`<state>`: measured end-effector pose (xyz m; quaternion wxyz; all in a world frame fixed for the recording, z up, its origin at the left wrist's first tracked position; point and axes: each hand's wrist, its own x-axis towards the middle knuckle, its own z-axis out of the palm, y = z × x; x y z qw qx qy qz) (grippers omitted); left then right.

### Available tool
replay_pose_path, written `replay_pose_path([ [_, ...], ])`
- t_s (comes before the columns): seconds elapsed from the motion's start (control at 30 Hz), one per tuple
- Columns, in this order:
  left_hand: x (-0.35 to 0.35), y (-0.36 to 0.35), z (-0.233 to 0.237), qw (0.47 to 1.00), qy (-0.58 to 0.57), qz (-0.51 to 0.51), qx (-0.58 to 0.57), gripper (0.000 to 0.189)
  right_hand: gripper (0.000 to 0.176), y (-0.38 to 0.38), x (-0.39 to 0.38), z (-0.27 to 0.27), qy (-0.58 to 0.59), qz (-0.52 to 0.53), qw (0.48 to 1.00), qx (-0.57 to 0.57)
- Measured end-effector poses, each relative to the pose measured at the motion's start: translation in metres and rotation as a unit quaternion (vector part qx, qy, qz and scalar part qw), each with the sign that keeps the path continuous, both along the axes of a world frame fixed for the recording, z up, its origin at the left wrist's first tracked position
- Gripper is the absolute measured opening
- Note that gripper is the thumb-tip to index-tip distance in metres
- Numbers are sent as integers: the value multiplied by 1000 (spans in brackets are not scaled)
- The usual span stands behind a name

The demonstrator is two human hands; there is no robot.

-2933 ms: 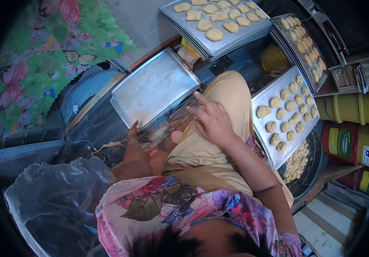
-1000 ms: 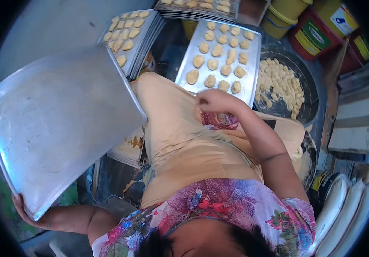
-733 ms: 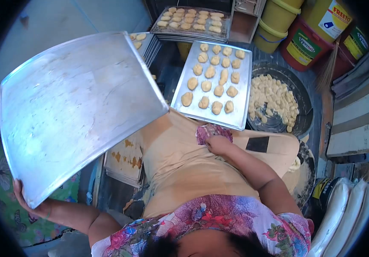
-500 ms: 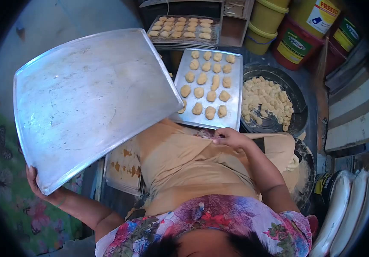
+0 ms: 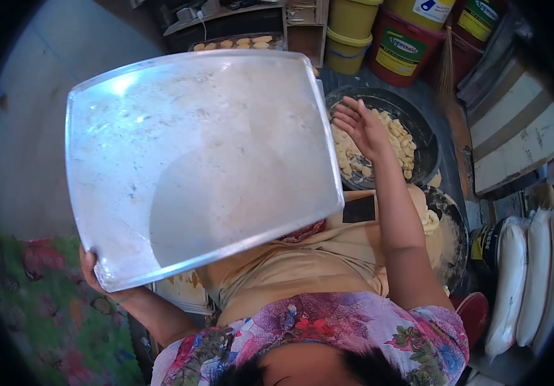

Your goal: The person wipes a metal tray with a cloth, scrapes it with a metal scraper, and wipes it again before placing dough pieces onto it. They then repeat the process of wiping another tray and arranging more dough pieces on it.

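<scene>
My left hand [image 5: 90,269] grips the lower left corner of a large metal baking tray [image 5: 206,167], raised in front of me. Its bare, stained surface faces me. My right hand [image 5: 366,132] is lifted just off the tray's right edge, with the fingers loosely curled, apart and holding nothing. Beneath that hand stands a round dark basin [image 5: 425,154] with many small pieces of dough [image 5: 400,135] in it. The raised tray hides the lower tray of dough balls almost completely.
Another tray of shaped dough pieces [image 5: 244,42] shows at the back. Yellow buckets [image 5: 347,51] and red buckets [image 5: 400,51] are stacked behind the basin. White filled bags [image 5: 512,289] stand at the right. A second dark pan [image 5: 454,238] lies beside my right arm.
The large tray has moved right and turned more level, covering the tray of dough balls. My right hand has risen from the cloth on my lap to beside the tray's right edge.
</scene>
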<state>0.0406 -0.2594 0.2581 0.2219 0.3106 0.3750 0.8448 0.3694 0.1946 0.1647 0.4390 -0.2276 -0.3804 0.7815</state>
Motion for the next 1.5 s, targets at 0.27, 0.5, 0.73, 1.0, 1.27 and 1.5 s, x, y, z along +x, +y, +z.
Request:
replay_pose_path([
  [0.27,35,29,-26,998,-23,-38,-54,48,35,37,-5,-29,84,120,987,-65],
  [0.5,5,29,-49,968,23,-111,-224,57,32,11,5,-43,146,117,963,-195],
  [0.73,-6,28,-86,944,33,-69,-320,54,35,5,2,-49,158,76,971,-163],
  [1.0,1,14,-116,953,22,-59,-298,54,32,-20,32,-52,111,187,966,-141],
  [1.27,12,9,-122,941,53,-24,-333,47,31,-48,57,-74,44,141,982,-118],
  [1.5,12,4,-133,948,30,-36,-314,50,30,-59,43,-61,65,127,980,-140],
])
